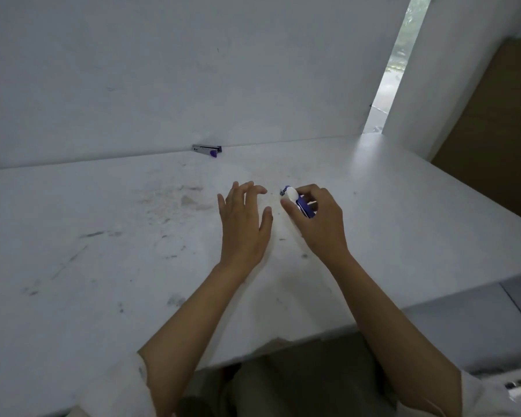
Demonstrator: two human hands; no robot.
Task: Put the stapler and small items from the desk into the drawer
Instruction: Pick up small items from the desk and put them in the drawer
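Inside the right hand's [316, 219] closed grip, a blue-and-white stapler [297, 201] is pointing up-left; the left hand [244, 224] is hovering spread and empty just beside it above the tabletop [103, 251]. No drawer is showing.

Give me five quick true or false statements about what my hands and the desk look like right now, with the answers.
1. The right hand holds a blue and white stapler. True.
2. The left hand grips a pen. False: it is open and holds nothing.
3. A silver and purple metal piece lies at the back of the desk against the wall. True.
4. The desk surface is spotless. False: it shows grey smudges and scuffs.
5. Both hands are clenched into fists on the desk. False: the left hand's fingers are spread.
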